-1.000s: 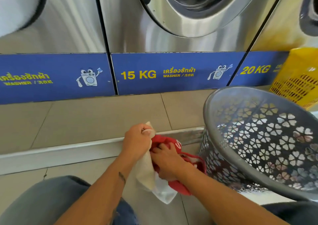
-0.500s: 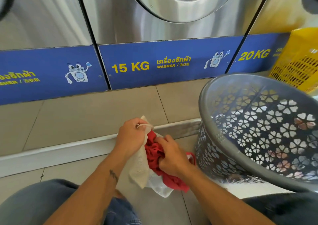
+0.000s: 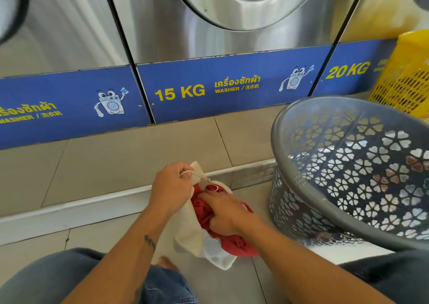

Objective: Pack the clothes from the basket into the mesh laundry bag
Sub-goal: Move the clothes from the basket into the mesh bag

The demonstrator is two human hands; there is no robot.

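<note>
The left hand (image 3: 170,187) grips the mesh laundry bag (image 3: 185,229) by its rim to hold the mouth open, while the right hand (image 3: 226,213), fingers curled into the cloth, stuffs the red garment (image 3: 234,245) in.

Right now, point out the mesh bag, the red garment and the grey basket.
mesh bag (image 3: 185,229): head view, cream side panel.
red garment (image 3: 234,245): head view, lower fold.
grey basket (image 3: 274,129): head view, left rim.

Red garment (image 3: 235,245) partly inside mesh bag (image 3: 185,227)
</note>
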